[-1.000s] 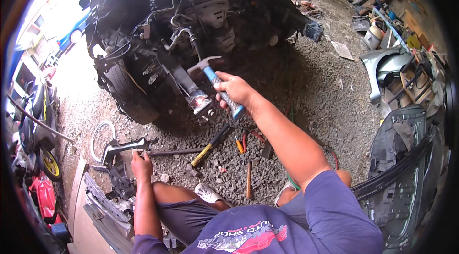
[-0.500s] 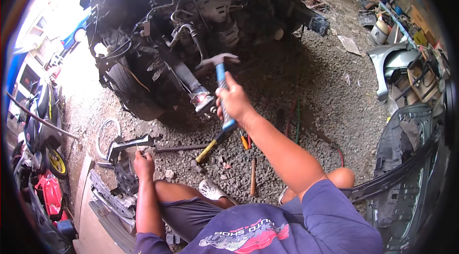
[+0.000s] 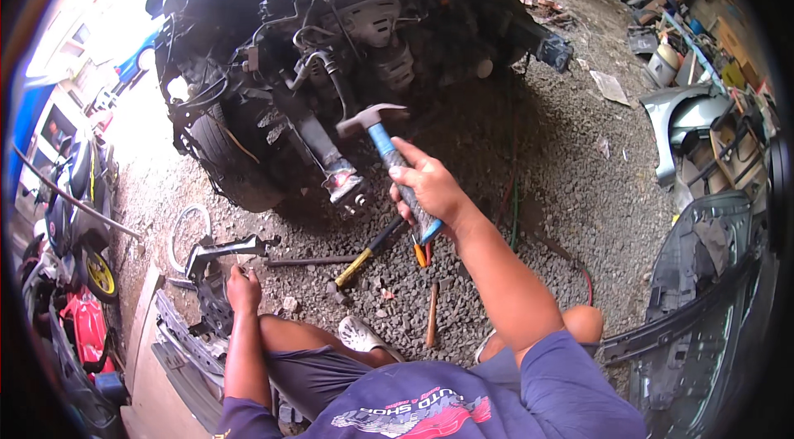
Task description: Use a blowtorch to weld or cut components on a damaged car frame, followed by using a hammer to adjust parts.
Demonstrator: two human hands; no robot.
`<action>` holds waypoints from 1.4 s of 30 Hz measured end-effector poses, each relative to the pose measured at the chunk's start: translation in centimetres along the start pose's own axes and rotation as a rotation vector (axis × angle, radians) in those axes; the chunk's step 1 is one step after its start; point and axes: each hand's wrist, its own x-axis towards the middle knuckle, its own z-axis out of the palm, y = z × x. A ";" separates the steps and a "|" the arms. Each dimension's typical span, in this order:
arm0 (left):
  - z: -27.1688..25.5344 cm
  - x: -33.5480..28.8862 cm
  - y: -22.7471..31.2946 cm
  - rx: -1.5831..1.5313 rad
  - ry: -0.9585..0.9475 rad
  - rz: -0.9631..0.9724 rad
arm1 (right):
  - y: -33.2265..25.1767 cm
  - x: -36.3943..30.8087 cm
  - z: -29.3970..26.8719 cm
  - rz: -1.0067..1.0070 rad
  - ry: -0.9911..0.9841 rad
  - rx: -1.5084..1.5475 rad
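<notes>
My right hand is wrapped around the blue and grey handle of a claw hammer. The hammer is in the air, its head pointing away from me, above and right of the bare end of a metal frame rail on the dismantled car. Over at the left, my left hand has its fingers curled in beside a black metal bracket. Whatever those fingers may hold is hidden.
On the gravel lie a yellow-handled hammer, a dark bar, an orange-handled tool and a wooden-handled hammer. A silver fender and black panels stand right. A motorcycle is far left.
My right hand has shifted right and toward me with the claw hammer, whose head now tilts more to the left. My left hand stays by the bracket, slightly lower in view.
</notes>
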 end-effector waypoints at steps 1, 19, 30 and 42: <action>0.0 -0.4 0.0 -0.004 0.008 -0.010 | -0.1 -0.5 -0.6 -0.090 0.060 0.049; -2.1 -1.8 3.4 0.240 -0.103 -0.184 | 5.8 3.4 -3.8 0.015 -0.071 0.048; -2.3 -1.7 3.0 0.235 -0.125 -0.237 | 6.0 3.6 -6.4 0.022 -0.060 0.034; -1.5 -1.0 2.0 0.168 -0.121 -0.248 | 3.9 -0.5 -5.9 -0.099 0.257 0.065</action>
